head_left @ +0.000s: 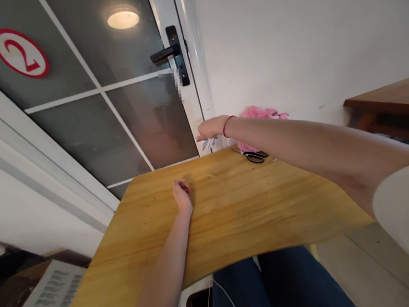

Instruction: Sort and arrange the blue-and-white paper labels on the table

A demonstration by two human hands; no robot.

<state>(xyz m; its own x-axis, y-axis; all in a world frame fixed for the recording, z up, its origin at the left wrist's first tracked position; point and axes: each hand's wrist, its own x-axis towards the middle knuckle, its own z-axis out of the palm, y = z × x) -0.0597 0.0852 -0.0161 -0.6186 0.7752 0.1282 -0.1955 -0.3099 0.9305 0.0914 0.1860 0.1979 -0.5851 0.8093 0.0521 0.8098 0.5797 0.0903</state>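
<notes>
My left hand (182, 195) rests on its side on the wooden table (252, 202), fingers curled inward. Something reddish shows at its fingers, too small to make out. Out past the table's far edge, my right hand (212, 126) points downward, with a red string around the wrist. Below its fingers hangs a crumpled white-and-blue piece (209, 144), thin like a wrapper; the grip on it is partly hidden. Black-handled scissors (255, 156) lie near the far edge, under my right forearm. A pink cloth (258, 113) is bunched behind that forearm, against the wall.
Beyond the table stands a glass-paned door (122, 127) with a black handle (164, 54). A brown wooden bench or shelf (394, 99) is at the right. A box with a printed sheet (45, 299) sits at lower left. A dark bin (197, 306) is beside my legs.
</notes>
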